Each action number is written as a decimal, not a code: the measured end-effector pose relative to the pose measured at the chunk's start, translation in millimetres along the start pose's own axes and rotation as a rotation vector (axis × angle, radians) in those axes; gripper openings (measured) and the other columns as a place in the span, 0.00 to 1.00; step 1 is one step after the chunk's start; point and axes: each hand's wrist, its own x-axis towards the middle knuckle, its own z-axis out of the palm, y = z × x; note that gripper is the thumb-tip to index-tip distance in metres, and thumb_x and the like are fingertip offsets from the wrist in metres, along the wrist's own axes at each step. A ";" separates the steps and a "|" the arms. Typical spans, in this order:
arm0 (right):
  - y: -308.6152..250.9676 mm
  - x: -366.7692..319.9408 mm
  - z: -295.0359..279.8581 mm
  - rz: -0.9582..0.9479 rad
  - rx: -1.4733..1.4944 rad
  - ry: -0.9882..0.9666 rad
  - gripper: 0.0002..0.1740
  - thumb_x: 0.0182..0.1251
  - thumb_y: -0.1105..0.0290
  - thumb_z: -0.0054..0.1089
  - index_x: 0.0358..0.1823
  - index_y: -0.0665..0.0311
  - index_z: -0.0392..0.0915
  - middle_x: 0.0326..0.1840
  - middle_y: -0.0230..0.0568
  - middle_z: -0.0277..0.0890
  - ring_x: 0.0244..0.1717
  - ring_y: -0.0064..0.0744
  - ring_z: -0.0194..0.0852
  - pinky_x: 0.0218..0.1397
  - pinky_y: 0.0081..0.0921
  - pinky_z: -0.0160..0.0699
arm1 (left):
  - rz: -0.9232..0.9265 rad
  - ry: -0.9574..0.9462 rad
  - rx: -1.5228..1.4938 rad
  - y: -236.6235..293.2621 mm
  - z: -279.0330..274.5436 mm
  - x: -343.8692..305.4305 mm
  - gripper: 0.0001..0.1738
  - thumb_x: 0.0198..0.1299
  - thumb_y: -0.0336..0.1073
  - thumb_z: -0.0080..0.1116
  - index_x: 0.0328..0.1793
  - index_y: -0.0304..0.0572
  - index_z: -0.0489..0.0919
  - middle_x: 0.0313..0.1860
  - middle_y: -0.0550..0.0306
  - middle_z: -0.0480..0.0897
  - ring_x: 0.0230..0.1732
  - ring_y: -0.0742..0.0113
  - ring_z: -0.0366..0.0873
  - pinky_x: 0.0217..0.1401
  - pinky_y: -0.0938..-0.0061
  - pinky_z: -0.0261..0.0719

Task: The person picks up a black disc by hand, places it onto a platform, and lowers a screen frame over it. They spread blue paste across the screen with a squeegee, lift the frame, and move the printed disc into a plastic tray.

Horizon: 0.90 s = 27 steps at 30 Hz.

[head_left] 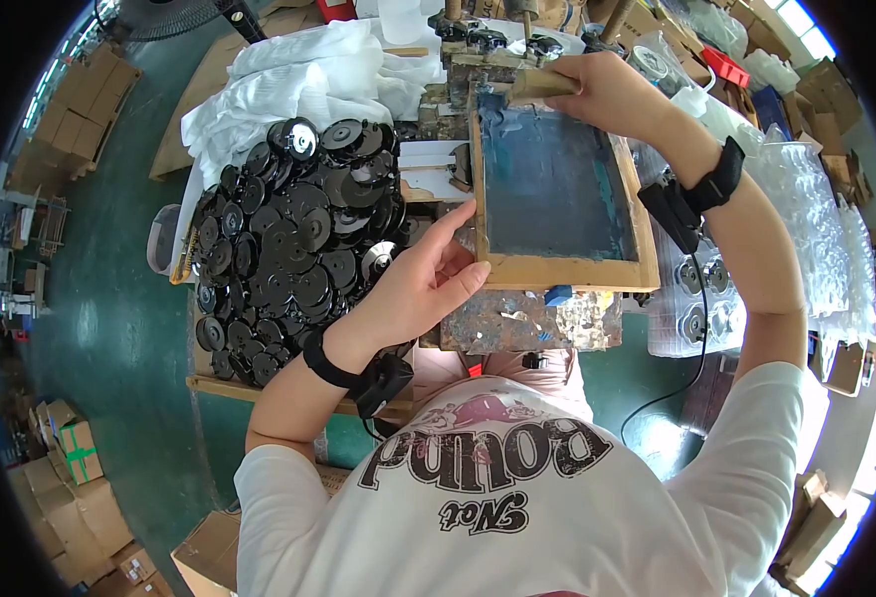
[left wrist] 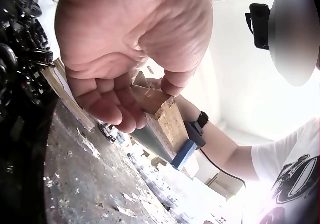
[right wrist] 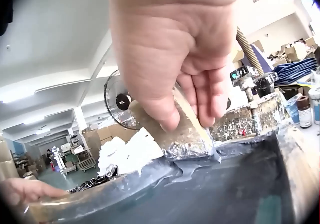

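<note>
A wooden-framed printing screen (head_left: 569,275), its mesh dark with blue-grey ink, lies in front of the body. My left hand (head_left: 413,294) holds its near left corner, the thumb at the near edge and the index finger along the left side. At the far end, my right hand (head_left: 607,95) grips a wooden squeegee (right wrist: 187,134), thumb on one face and fingers on the other. The squeegee's lower edge stands in wet ink at the far edge of the mesh. A blue piece (left wrist: 184,154) sticks to the frame's near side.
Glossy black discs (head_left: 298,229) are heaped in a tray on the left, with white wrapping (head_left: 298,75) behind. Clamps (head_left: 487,40) stand at the screen's far end. Below the frame is an ink-spotted board (head_left: 527,323). Clear plastic trays (head_left: 669,313) sit at right.
</note>
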 end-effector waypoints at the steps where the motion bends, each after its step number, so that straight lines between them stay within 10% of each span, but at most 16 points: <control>1: -0.4 0.7 2.0 0.010 0.005 -0.001 0.16 0.54 0.67 0.61 0.44 0.63 0.76 0.30 0.49 0.76 0.31 0.42 0.75 0.38 0.30 0.73 | 0.004 -0.001 0.004 0.6 0.2 0.1 0.36 0.62 0.34 0.52 0.72 0.40 0.47 0.34 0.58 0.74 0.34 0.77 0.70 0.38 0.82 0.70; 8: 2.2 7.0 -4.1 -0.013 -0.044 -0.103 0.16 0.54 0.65 0.61 0.44 0.62 0.75 0.29 0.49 0.76 0.32 0.43 0.75 0.38 0.31 0.73 | 0.010 0.006 0.024 2.7 0.8 -0.8 0.36 0.63 0.33 0.51 0.72 0.40 0.47 0.34 0.58 0.74 0.34 0.78 0.70 0.37 0.83 0.70; 16: 29.0 19.8 -0.8 -0.010 -0.195 0.237 0.17 0.56 0.66 0.61 0.48 0.58 0.74 0.33 0.39 0.77 0.31 0.36 0.75 0.35 0.28 0.72 | -0.029 0.009 -0.127 26.2 -0.9 0.0 0.35 0.63 0.33 0.52 0.72 0.39 0.48 0.34 0.59 0.73 0.34 0.79 0.70 0.37 0.83 0.70; 20: 7.8 8.5 -51.3 0.326 -0.154 0.055 0.30 0.52 0.64 0.60 0.58 0.61 0.65 0.37 0.51 0.78 0.38 0.48 0.77 0.43 0.37 0.76 | -0.056 0.003 -0.150 40.4 -1.6 1.5 0.35 0.63 0.32 0.52 0.72 0.39 0.47 0.35 0.59 0.73 0.36 0.78 0.69 0.38 0.82 0.69; 27: 22.9 -28.3 -55.5 0.264 0.053 0.103 0.23 0.59 0.70 0.58 0.56 0.65 0.68 0.34 0.43 0.77 0.33 0.31 0.75 0.39 0.24 0.75 | -0.033 -0.007 -0.212 47.1 -2.0 5.5 0.38 0.61 0.30 0.52 0.72 0.37 0.45 0.37 0.57 0.72 0.36 0.76 0.69 0.39 0.81 0.69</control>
